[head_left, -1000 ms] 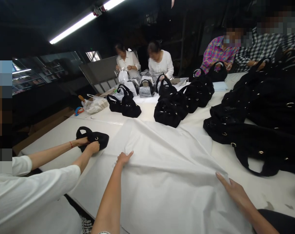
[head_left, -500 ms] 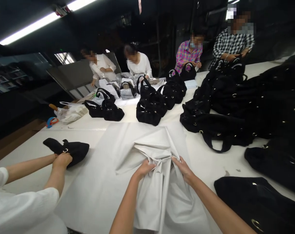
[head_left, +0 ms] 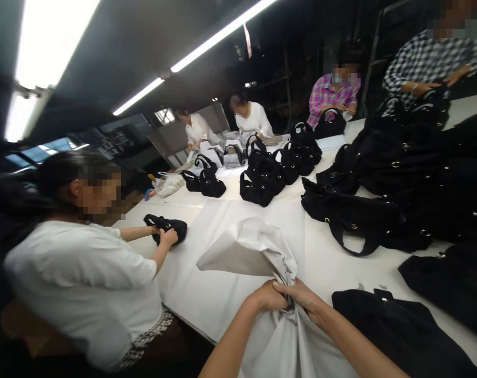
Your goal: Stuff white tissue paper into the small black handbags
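Note:
My left hand [head_left: 266, 297] and my right hand [head_left: 304, 298] are both closed, side by side, on a bunched sheet of white paper [head_left: 249, 248]. The sheet rises in a crumpled hump above my hands and lifts off the stack of white paper [head_left: 207, 286] lying on the table. A black bag [head_left: 395, 331] lies just right of my right forearm.
A person in a white top [head_left: 81, 283] at my left presses a small black bag [head_left: 166, 228] with both hands. Heaps of black handbags [head_left: 399, 178] cover the table's right side and middle [head_left: 262, 181]. Several people work at the far end.
My hands went from flat and apart on the sheet to together, gathering it into a bunch and pulling it toward me. The view swung left, showing the person beside me.

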{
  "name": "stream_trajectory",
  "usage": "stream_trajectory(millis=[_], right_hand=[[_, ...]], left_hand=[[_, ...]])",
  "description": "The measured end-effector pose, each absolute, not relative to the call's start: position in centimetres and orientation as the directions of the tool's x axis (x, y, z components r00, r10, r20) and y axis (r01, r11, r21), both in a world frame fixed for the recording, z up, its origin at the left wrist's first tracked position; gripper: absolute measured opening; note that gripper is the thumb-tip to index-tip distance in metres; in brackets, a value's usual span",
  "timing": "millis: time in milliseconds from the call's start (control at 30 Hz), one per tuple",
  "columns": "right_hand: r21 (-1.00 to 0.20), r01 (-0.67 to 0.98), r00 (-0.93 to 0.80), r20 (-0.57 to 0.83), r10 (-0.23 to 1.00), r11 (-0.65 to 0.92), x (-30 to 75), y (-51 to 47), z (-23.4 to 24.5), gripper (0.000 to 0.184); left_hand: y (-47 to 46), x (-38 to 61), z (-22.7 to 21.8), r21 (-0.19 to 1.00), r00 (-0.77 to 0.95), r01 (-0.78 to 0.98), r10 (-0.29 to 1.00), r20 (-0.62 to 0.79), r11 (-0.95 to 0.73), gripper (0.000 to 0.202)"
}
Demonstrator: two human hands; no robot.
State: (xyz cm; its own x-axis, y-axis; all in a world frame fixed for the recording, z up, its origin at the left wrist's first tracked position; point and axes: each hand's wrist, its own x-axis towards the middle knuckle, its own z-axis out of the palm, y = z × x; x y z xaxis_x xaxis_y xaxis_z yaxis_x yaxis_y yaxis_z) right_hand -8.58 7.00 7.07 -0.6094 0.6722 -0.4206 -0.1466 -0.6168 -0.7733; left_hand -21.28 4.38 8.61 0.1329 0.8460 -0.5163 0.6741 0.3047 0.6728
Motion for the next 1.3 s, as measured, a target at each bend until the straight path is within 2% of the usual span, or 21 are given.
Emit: stream_trajectory(millis=[100,167,233,300,333,400,433,467,500,567,633,700,733,800,833,867,933,1033,1133,1200,1300], right_hand=[[-0.838,-0.092,-0.567,-0.4,0.72,-0.538,-6.4,7.0,9.1,0.054],[-0.899,-0.048,-0.544,-0.341,0.767,-0.435,-4.5,7.6,10.9,0.046],[-0.974,-0.005,-0.508,-0.193,0.839,-0.227,-1.9,8.7,13.7,0.034],[-0.99,0.061,-0.431,0.086,0.898,0.124,1.3,10.2,17.7,0.026],[-0.934,0.125,-0.39,0.264,0.882,0.335,2.9,11.1,20.2,0.025],[-0.643,0.346,-0.287,0.62,0.73,0.683,5.7,13.0,25.8,0.037],[-0.446,0.465,-0.283,0.744,0.606,0.765,6.7,13.9,28.5,0.044],[-0.258,0.554,-0.358,0.785,0.506,0.792,7.4,14.8,31.0,0.049],[-0.097,0.616,-0.432,0.788,0.438,0.782,8.0,15.5,33.2,0.048],[0.157,0.622,-0.617,0.701,0.357,0.767,8.4,16.7,36.2,0.044],[0.28,0.527,-0.759,0.58,0.296,0.803,8.6,17.4,37.6,0.037],[0.285,0.41,-0.837,0.494,0.234,0.866,8.8,17.3,38.0,0.03],[0.263,0.351,-0.861,0.468,0.2,0.899,9.0,17.0,38.1,0.029],[0.217,0.245,-0.889,0.439,0.13,0.945,9.2,16.2,38.3,0.029],[0.2,0.202,-0.898,0.429,0.1,0.959,9.3,15.7,38.5,0.032],[0.183,0.179,-0.901,0.425,0.086,0.967,9.4,15.4,38.7,0.037],[0.128,0.21,-0.885,0.446,0.133,0.969,9.6,14.9,38.9,0.051],[-0.065,0.271,-0.786,0.561,0.26,0.96,9.9,14.7,38.7,0.066],[-0.213,0.222,-0.679,0.666,0.308,0.951,10.0,14.5,38.1,0.062],[-0.197,0.255,-0.682,0.657,0.32,0.947,10.0,14.0,37.9,0.059],[-0.037,0.382,-0.774,0.534,0.341,0.924,9.9,13.0,37.5,0.069]], left_hand=[[1.7,-18.5,12.2,0.792,0.056,0.5,0.9,-0.433,0.35,0.055],[-0.2,-16.7,15.0,0.885,0.028,0.358,0.944,-0.328,0.296,0.061],[-2.0,-15.2,18.2,0.94,0.009,0.277,0.977,-0.212,0.201,0.061],[-3.6,-13.9,21.4,0.953,-0.032,0.279,0.993,-0.115,0.119,0.054],[-4.3,-13.3,23.1,0.947,-0.055,0.306,0.995,-0.086,0.099,0.05],[-5.6,-12.4,26.1,0.934,-0.058,0.352,0.997,-0.041,0.059,0.04],[-6.0,-11.9,27.4,0.935,-0.041,0.355,0.999,-0.009,0.023,0.036],[-6.3,-11.5,28.5,0.937,-0.028,0.348,0.999,0.041,-0.028,0.034],[-6.4,-11.1,29.5,0.933,-0.032,0.347,0.993,0.116,-0.098,0.033],[-5.8,-10.4,31.1,0.858,-0.11,0.437,0.931,0.348,-0.269,0.037],[-4.2,-9.8,32.5,0.65,-0.149,0.661,0.783,0.604,-0.375,0.053],[-1.7,-9.5,33.9,0.367,-0.042,0.852,0.651,0.758,-0.373,0.073],[-0.3,-9.4,34.5,0.242,0.043,0.9,0.629,0.776,-0.361,0.083],[2.2,-9.7,35.6,0.085,0.201,0.922,0.654,0.73,-0.377,0.102],[3.2,-9.9,35.9,0.058,0.254,0.915,0.682,0.686,-0.399,0.109],[4.0,-10.2,36.1,0.064,0.286,0.904,0.711,0.643,-0.422,0.114],[4.8,-10.8,36.0,0.153,0.289,0.88,0.763,0.578,-0.449,0.118],[4.7,-10.6,34.8,0.417,0.248,0.783,0.846,0.472,-0.462,0.12],[4.4,-9.2,32.8,0.649,0.253,0.611,0.889,0.383,-0.453,0.119],[4.4,-8.3,31.6,0.713,0.197,0.55,0.897,0.395,-0.435,0.11],[4.5,-8.1,30.8,0.703,0.074,0.598,0.9,0.43,-0.385,0.086]])
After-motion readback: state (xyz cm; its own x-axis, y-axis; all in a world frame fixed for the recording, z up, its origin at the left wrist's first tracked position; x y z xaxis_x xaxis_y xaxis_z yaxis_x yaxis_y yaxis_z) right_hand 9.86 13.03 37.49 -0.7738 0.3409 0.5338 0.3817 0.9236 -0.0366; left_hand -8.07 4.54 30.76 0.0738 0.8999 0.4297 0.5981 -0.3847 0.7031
